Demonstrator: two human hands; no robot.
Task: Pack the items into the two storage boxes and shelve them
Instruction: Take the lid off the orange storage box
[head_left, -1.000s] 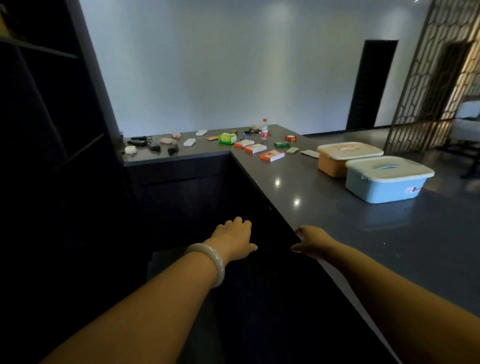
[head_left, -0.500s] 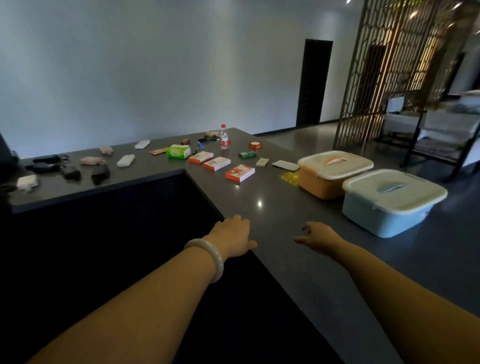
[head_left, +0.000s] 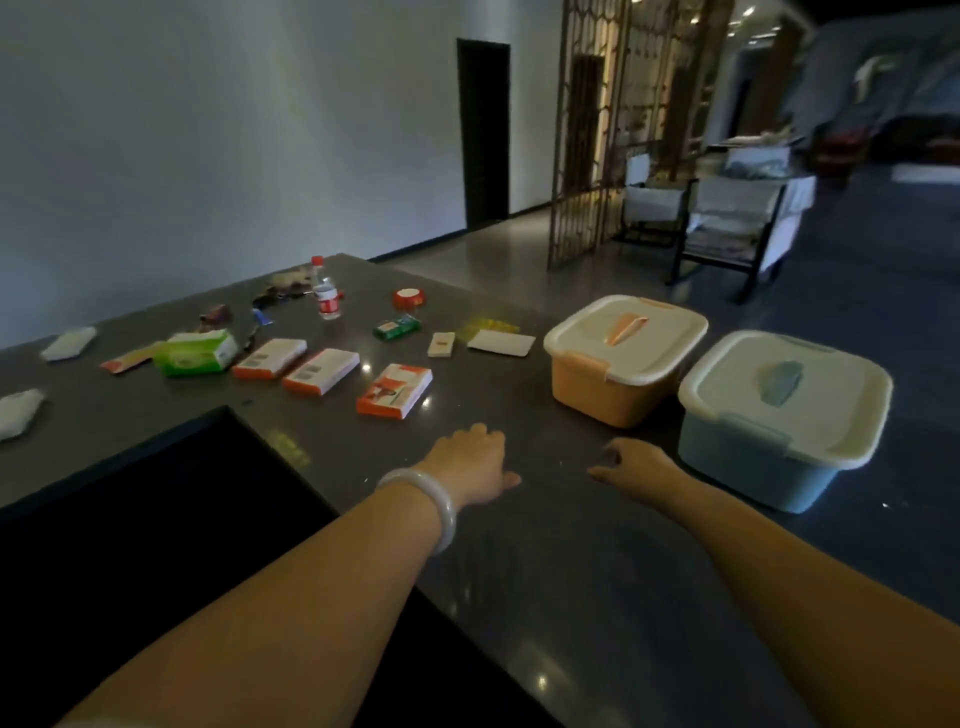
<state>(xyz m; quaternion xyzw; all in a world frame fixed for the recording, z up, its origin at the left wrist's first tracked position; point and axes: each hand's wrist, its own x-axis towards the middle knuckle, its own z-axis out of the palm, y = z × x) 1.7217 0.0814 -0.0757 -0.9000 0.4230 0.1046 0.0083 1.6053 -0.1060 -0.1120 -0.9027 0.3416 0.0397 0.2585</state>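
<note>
Two lidded storage boxes sit on the desk (head_left: 519, 571), ahead and right of both empty, loosely curled hands. The right hand (head_left: 636, 462) is just beside the blue box (head_left: 779, 421); the orange box (head_left: 621, 358) lies beyond, farther from the left hand (head_left: 470, 462).

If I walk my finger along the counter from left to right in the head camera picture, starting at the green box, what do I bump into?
Green box → three orange-and-white boxes → small green packet → white card → orange storage box → blue storage box.
</note>
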